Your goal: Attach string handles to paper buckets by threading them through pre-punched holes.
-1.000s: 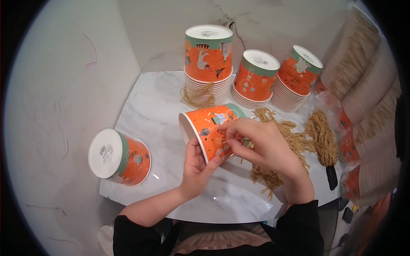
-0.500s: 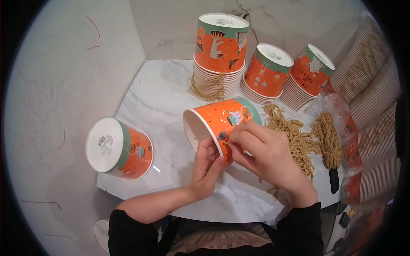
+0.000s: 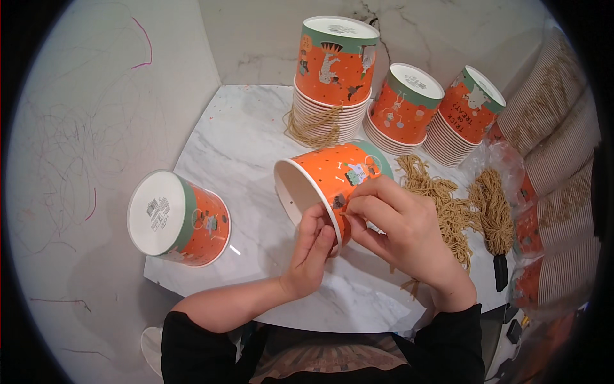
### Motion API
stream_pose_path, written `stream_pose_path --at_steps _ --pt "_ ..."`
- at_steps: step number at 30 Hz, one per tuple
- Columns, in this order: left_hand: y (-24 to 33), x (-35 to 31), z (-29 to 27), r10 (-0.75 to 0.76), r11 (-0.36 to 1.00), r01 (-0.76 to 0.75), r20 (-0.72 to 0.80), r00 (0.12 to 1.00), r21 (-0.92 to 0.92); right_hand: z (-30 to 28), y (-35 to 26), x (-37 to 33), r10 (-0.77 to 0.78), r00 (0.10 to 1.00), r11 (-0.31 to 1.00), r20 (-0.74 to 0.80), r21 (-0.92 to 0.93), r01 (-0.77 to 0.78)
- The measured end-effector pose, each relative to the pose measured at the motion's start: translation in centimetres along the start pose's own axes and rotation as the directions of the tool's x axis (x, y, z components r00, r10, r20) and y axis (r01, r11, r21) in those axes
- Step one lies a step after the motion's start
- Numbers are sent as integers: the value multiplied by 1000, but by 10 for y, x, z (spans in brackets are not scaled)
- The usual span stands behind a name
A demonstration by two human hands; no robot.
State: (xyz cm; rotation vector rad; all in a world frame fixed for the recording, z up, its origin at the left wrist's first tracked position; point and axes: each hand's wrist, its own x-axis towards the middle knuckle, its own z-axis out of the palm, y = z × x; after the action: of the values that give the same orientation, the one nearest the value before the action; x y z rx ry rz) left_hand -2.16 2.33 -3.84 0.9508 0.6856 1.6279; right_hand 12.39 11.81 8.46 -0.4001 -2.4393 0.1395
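An orange paper bucket with a green base band and printed figures lies tilted in front of me, its open mouth facing left. My left hand grips its near rim, fingers inside and thumb by the edge. Against the bucket's outer wall near the rim, my right hand is closed in a pinch. A small bit of tan cord shows at those fingertips; the rest of it is hidden. Right of the bucket lies a loose heap of tan cords, partly behind my right hand.
One similar bucket stands upside down at left. Upturned bucket stacks stand at the back: a tall one with cord draped around it, a middle one and a right one. A tied cord bundle and bagged bucket stacks are at right.
The held bucket tilts slightly differently, and my left thumb has shifted up along the rim. My right hand stays pinched at the bucket wall. The view has shifted slightly.
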Motion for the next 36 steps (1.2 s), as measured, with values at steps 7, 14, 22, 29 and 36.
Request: stream_pose_path --at_steps 7,14,22,29,36 --pt "2 5 -3 6 1000 -6 -2 1000 6 1 -1 0 -11 1000 1000 -2 15 11" --pt "7 12 -2 143 988 -143 -4 990 52 2 -1 -1 -35 999 999 19 17 34" --pt "13 12 2 262 937 -241 -51 964 255 -9 3 -4 15 992 1000 129 -19 -12" --pt "14 17 -9 538 699 -421 -37 842 578 -26 5 3 37 993 997 113 -75 -29" --pt "36 15 -8 792 20 -413 238 562 910 -28 0 -1 225 965 954 135 172 -247"
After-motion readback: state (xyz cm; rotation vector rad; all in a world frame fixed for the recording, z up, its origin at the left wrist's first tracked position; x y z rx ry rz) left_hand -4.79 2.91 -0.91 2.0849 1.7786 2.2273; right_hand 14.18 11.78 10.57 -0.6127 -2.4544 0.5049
